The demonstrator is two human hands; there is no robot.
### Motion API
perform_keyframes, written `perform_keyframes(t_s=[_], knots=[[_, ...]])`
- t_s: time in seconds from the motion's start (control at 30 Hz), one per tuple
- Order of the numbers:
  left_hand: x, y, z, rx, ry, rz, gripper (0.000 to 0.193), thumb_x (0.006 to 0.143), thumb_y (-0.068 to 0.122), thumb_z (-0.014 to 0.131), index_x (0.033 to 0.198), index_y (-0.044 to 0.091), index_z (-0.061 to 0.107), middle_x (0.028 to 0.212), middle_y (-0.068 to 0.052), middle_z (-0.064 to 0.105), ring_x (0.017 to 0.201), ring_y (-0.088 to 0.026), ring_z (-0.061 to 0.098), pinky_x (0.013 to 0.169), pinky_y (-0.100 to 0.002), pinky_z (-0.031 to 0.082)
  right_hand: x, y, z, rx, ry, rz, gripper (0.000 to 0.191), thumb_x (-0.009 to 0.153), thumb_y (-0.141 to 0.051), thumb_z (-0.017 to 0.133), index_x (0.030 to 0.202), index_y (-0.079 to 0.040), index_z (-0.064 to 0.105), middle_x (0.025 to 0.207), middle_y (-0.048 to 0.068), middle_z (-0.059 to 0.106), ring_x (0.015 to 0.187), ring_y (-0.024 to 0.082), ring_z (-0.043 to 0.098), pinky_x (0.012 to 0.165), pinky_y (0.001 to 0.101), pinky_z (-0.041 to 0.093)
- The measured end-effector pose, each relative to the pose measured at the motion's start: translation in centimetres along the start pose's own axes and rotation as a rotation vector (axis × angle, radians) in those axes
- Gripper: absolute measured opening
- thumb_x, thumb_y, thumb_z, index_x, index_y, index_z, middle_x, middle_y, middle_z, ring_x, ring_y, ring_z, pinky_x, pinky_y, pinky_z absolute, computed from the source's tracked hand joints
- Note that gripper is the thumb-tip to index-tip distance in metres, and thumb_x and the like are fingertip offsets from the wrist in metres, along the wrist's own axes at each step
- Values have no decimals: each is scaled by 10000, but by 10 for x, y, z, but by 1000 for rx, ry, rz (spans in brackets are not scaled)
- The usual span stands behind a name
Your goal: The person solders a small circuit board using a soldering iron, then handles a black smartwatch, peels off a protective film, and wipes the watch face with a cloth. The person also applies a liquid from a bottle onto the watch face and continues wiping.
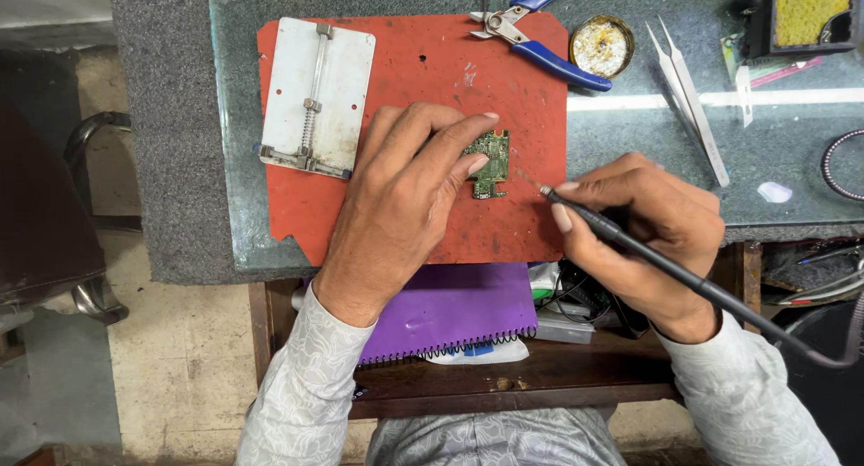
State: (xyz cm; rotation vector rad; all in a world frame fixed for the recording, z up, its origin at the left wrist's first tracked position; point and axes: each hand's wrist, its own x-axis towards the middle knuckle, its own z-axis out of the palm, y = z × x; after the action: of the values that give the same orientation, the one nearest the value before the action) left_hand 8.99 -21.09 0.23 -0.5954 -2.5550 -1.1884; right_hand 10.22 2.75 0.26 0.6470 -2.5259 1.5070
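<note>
A small green circuit board [489,162] lies on the red work mat [423,79]. My left hand [400,200] rests on the mat with its fingertips pressed on the board's left edge, pinning it down. My right hand [639,227] grips a black soldering iron [621,236] like a pen. Its thin tip points left and sits just right of the board, a short gap away. The iron's black cable trails off to the lower right.
A metal board-holder plate [317,95] lies on the mat's left. Blue-handled cutters [535,34], a round tin of flux [601,45] and white tweezers [688,97] lie at the back. A yellow sponge tray [810,11] stands far right. A purple notebook [454,308] sits on the shelf below.
</note>
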Motion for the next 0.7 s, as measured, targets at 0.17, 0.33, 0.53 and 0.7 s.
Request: perform_keyframes(t_s=[0.17,0.33,0.53,0.7], knots=[[-1,-7,2,4,6,-4,314,983,65,759,1288,74,682,1110,-21,621,1016,-222,550,909,-360,512,1,5,8,-58,-47,-19,144,885,19,812,958,25,688,932,142,747,807,158,724,643,225,526],[2,-9,5,14,-5,-2,318,984,61,751,1295,68,684,1108,-23,620,1016,-220,554,908,-353,517,5,9,7,-85,-27,-53,152,905,7,816,972,17,680,954,138,743,779,146,720,677,230,530],[7,-7,6,14,-7,-7,306,985,83,754,1284,67,691,1100,-22,618,1011,-218,560,900,-348,524,8,8,3,-92,5,-38,150,892,-2,803,965,28,675,939,145,741,726,135,694,621,223,499],[9,-8,4,18,-13,-14,308,977,97,758,1277,63,694,1098,-28,617,999,-217,560,889,-350,523,10,9,6,-93,-13,-68,155,904,-8,810,981,25,679,922,137,743,761,145,701,648,225,522]])
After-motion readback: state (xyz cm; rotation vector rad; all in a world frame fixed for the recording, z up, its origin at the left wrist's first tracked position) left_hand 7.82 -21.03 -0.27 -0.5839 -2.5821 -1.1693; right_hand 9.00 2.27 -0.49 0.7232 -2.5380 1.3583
